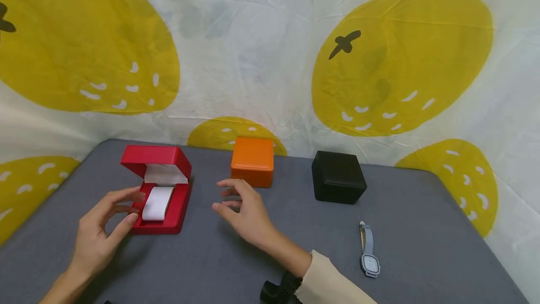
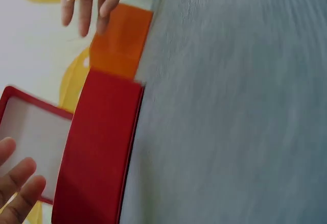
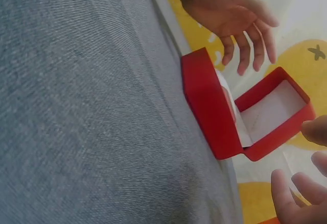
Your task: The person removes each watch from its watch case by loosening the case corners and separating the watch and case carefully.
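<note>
Head view: white cloth (image 1: pixel 261 60) printed with yellow shapes (image 1: pixel 422 55) backs a grey table (image 1: pixel 426 219), where the left hand (image 1: pixel 98 233), fingers loosely bent and empty, is beside the raised-lid red box (image 1: pixel 180 208); rightward come the right hand (image 1: pixel 245 212), relaxed and empty, an orange box (image 1: pixel 252 159), a black box (image 1: pixel 339 177) and a watch (image 1: pixel 369 252).

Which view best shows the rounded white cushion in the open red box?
The head view: there the rounded white cushion lies unobstructed in the open red box. Right wrist shows only a sliver; left wrist, none.
</note>
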A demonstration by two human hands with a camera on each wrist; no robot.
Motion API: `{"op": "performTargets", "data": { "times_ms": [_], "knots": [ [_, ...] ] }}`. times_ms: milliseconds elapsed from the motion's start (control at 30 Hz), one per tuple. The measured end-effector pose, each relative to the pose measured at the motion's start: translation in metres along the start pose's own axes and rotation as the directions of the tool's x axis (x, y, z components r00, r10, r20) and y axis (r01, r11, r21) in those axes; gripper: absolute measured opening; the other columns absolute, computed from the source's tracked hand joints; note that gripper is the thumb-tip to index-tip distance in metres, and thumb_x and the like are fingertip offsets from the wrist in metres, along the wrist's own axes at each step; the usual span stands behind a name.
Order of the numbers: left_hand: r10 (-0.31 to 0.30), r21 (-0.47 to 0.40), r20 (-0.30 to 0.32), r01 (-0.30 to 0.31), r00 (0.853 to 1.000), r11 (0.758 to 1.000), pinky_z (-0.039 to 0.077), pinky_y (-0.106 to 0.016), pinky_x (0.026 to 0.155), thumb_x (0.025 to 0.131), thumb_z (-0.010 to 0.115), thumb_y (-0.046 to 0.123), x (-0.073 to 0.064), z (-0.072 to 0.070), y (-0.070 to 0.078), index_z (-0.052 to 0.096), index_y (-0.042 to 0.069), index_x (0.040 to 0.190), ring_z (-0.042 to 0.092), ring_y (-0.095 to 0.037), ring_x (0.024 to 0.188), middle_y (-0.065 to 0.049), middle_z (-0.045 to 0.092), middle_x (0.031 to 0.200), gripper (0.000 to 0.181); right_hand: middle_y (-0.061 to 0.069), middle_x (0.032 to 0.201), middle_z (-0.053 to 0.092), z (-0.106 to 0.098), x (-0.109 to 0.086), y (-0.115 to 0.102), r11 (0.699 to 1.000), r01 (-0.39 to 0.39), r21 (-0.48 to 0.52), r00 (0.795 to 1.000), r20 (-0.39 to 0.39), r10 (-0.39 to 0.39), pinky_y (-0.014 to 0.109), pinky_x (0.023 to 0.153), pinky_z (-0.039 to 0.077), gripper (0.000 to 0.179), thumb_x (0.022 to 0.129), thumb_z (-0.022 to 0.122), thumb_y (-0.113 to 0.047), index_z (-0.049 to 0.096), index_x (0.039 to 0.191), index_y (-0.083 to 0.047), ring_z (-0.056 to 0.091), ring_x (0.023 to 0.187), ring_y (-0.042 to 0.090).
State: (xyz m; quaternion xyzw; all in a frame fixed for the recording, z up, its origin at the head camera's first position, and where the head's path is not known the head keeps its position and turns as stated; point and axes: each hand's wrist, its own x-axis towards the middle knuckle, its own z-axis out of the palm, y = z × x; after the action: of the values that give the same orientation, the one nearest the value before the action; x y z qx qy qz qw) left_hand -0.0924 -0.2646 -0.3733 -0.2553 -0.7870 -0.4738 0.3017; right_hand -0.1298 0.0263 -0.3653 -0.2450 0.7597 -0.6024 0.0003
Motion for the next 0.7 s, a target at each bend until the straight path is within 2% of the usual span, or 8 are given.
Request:
{"op": "performTargets", "data": {
  "times_ms": [167, 300, 500, 600, 700],
  "knots": [
    [-0.059, 0.043, 0.060, 0.056, 0.996, 0.997, 0.047, -0.014, 0.080, 0.066, 0.067, -0.020, -0.002, 0.007, 0.007, 0.056, -0.006, 0.124, 0.060, -0.015, 0.091, -0.014, 0.061, 0.110, 0.061, 0.000, 0.118, 0.055, -0.005, -0.001, 0.000, 1.000, 0.007, -0.003, 1.000, -0.013, -0.007, 0.027, 0.084, 0.051, 0.038, 0.090, 0.069, -0.016, 0.055, 0.125, -0.017, 0.058, 0.106, 0.028],
    [-0.050, 0.038, 0.127, 0.046, 0.991, 0.998, 0.047, -0.015, 0.080, 0.062, 0.071, -0.019, 0.002, 0.012, 0.018, 0.056, -0.003, 0.126, 0.061, -0.015, 0.089, -0.012, 0.060, 0.114, 0.068, 0.000, 0.121, 0.054, -0.012, -0.005, 0.001, 1.000, 0.008, -0.002, 1.000, -0.020, -0.008, 0.027, 0.085, 0.050, 0.038, 0.090, 0.068, -0.018, 0.055, 0.126, -0.018, 0.057, 0.108, 0.029],
    [-0.130, 0.044, 0.211, 0.124, 0.969, 0.991, 0.049, -0.018, 0.081, 0.068, 0.077, -0.011, 0.012, 0.032, 0.040, 0.051, 0.007, 0.135, 0.059, -0.015, 0.097, -0.004, 0.058, 0.122, 0.074, 0.006, 0.122, 0.055, -0.028, -0.012, 0.000, 1.000, -0.004, -0.026, 0.998, -0.059, 0.002, 0.027, 0.084, 0.051, 0.039, 0.089, 0.070, -0.017, 0.056, 0.125, -0.014, 0.058, 0.106, 0.026],
    [-0.153, 0.043, 0.215, 0.147, 0.965, 0.988, 0.046, -0.018, 0.085, 0.071, 0.078, -0.006, 0.018, 0.045, 0.046, 0.048, 0.011, 0.139, 0.056, -0.014, 0.104, -0.002, 0.057, 0.126, 0.076, 0.010, 0.119, 0.055, -0.036, -0.012, 0.000, 0.999, 0.003, -0.047, 0.995, -0.103, -0.008, 0.027, 0.083, 0.051, 0.038, 0.088, 0.070, -0.015, 0.057, 0.124, -0.011, 0.058, 0.104, 0.022],
    [-0.168, 0.011, 0.205, 0.170, 0.964, 0.985, 0.043, -0.020, 0.091, 0.074, 0.077, -0.005, 0.024, 0.060, 0.048, 0.044, 0.015, 0.142, 0.052, -0.013, 0.113, -0.002, 0.055, 0.130, 0.078, 0.014, 0.117, 0.055, -0.044, -0.010, 0.000, 0.999, 0.010, -0.031, 0.989, -0.145, -0.015, 0.029, 0.083, 0.051, 0.039, 0.087, 0.071, -0.012, 0.057, 0.123, -0.007, 0.057, 0.105, 0.026]
  ]
}}
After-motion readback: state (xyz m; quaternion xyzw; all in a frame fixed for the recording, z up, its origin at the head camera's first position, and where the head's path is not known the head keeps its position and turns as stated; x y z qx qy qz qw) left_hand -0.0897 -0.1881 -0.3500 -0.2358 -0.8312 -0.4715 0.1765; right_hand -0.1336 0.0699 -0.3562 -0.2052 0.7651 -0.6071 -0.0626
